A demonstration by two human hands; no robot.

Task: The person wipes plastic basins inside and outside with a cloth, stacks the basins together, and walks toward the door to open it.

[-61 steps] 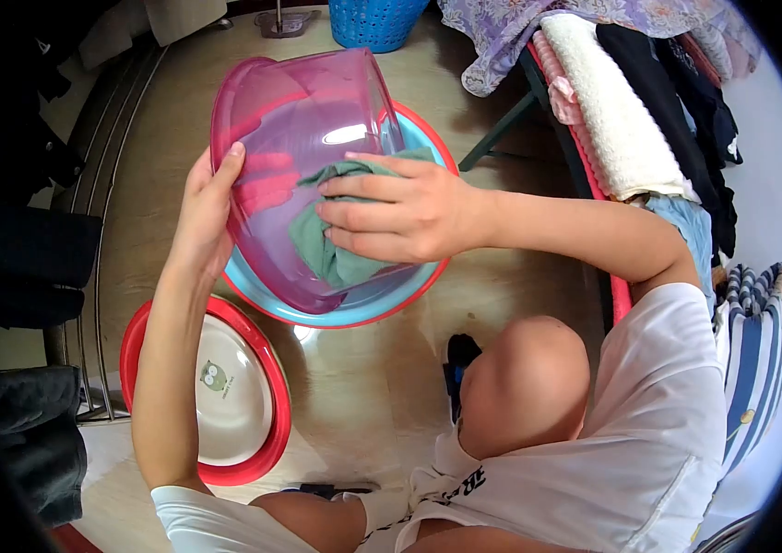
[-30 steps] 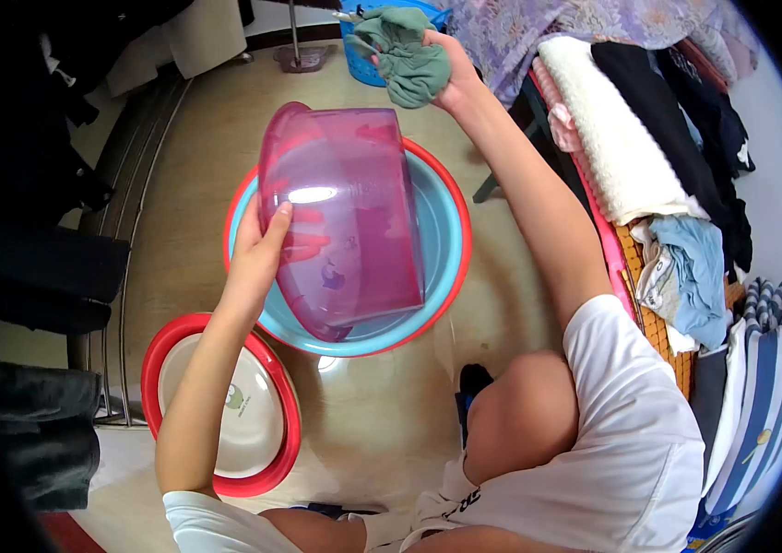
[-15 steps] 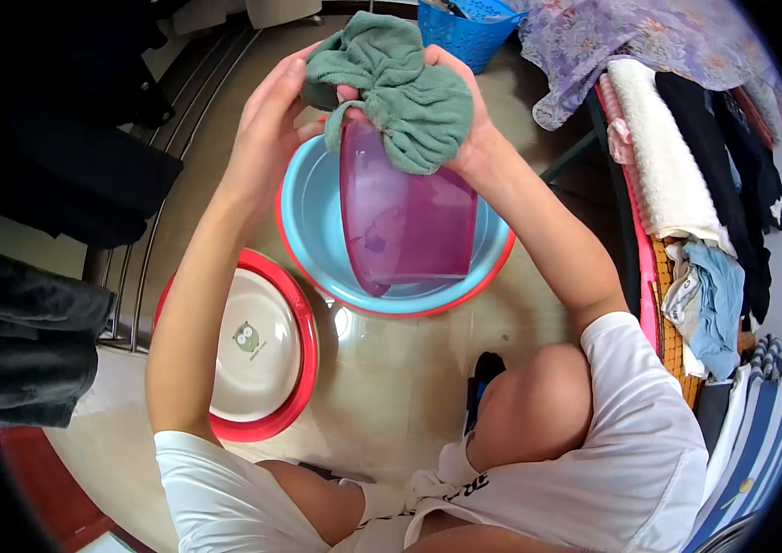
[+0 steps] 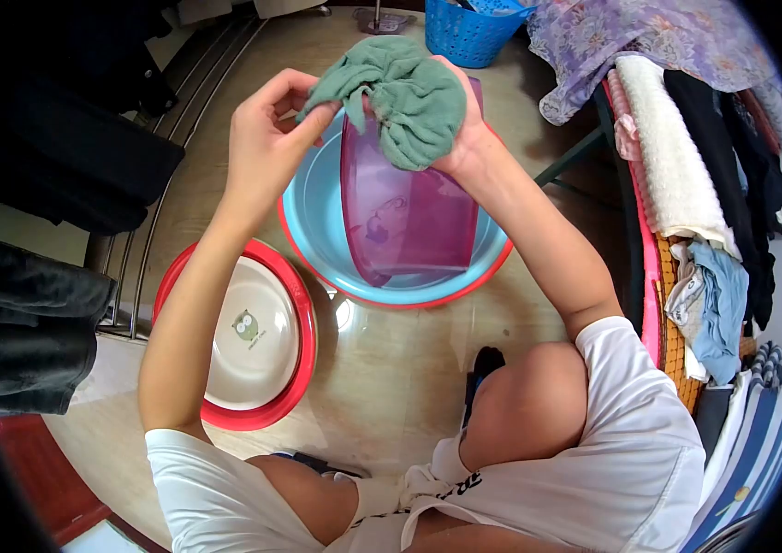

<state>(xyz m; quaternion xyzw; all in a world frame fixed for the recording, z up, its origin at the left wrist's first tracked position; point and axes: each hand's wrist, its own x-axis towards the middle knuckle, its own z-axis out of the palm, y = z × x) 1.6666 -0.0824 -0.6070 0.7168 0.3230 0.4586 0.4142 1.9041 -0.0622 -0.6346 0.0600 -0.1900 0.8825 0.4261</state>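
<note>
A bunched green cloth [image 4: 409, 101] with gathered folds is held up between my two hands. My left hand [image 4: 276, 120] pinches its left edge between thumb and fingers. On the other side, my right hand [image 4: 465, 138] holds the cloth from the right and behind, and most of its fingers are hidden. Below the cloth, a translucent purple plastic container [image 4: 409, 217] leans inside a light blue basin [image 4: 313, 212] with a red rim. The container's upper end is covered by the cloth and my right hand.
A red-rimmed white basin [image 4: 303, 341] with an owl print rests on the floor at left. A blue basket [image 4: 469, 35] stands at the back. Dark clothes [image 4: 68, 166] hang by a metal rack [image 4: 156, 212] at left. Folded towels and clothes [image 4: 672, 157] lie along the right.
My left hand has moved from cupping the cloth's side to pinching its left edge, with that edge drawn out. The cloth has turned slightly and sits a little lower in view.
</note>
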